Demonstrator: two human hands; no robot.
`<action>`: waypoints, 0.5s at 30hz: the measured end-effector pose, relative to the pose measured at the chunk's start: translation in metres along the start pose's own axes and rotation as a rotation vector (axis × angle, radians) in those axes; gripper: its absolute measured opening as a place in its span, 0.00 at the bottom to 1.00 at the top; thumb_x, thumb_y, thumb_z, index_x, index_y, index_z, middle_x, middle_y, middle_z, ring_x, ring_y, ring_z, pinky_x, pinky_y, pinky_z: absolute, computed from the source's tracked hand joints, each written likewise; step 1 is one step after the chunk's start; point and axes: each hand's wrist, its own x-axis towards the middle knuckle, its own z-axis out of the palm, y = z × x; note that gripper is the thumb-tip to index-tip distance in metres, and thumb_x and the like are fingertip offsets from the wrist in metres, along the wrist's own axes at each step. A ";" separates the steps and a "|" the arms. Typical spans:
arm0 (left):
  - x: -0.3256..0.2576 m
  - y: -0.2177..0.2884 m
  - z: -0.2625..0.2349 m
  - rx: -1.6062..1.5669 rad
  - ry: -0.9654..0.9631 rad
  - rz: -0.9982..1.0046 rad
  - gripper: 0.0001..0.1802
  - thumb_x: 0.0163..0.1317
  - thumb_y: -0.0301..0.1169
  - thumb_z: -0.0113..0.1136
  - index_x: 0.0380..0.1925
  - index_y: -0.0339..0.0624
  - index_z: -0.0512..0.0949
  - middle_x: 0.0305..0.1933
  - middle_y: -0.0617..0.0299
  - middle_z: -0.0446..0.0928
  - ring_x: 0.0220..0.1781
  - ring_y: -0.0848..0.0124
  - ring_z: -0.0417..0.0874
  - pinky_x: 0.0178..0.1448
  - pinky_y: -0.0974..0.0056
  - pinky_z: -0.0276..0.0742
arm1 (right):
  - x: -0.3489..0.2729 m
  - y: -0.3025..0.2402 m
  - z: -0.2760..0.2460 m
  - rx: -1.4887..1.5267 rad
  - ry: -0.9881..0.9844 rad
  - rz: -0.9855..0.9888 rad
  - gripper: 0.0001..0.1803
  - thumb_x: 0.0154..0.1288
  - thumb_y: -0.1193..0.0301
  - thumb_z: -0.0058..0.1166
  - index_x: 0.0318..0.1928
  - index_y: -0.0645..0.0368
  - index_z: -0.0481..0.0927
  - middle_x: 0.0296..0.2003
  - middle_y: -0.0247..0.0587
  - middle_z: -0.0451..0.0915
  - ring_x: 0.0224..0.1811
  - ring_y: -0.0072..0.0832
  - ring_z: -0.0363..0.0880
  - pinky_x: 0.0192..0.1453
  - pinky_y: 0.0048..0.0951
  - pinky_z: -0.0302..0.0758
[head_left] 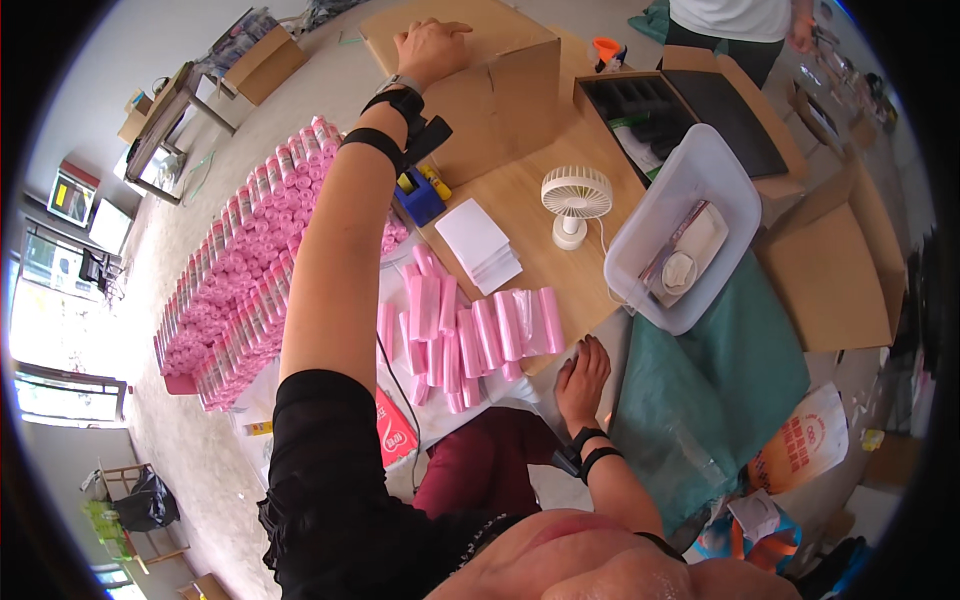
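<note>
My left arm stretches far across the table, and my left hand rests on top of a large closed cardboard box with its fingers partly spread. Nothing shows in it. My right hand lies at the near table edge, fingers extended and nothing visible in them. Just left of it is a loose pile of pink plastic rolls. Left of my left forearm stands a big stack of pink rolls with printed labels. A blue tape dispenser sits against the box, near a stack of white paper.
A small white fan stands mid-table. Right of it are a translucent plastic bin holding a few items, and an open carton with black contents. Green cloth hangs below the bin. A person stands at the far right.
</note>
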 end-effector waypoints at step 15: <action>-0.016 0.011 -0.003 -0.041 0.124 0.081 0.20 0.61 0.29 0.53 0.45 0.65 0.90 0.54 0.59 0.79 0.64 0.58 0.74 0.70 0.51 0.60 | -0.003 0.003 0.004 -0.001 -0.004 0.006 0.25 0.67 0.72 0.50 0.63 0.65 0.69 0.67 0.53 0.67 0.73 0.50 0.61 0.79 0.53 0.55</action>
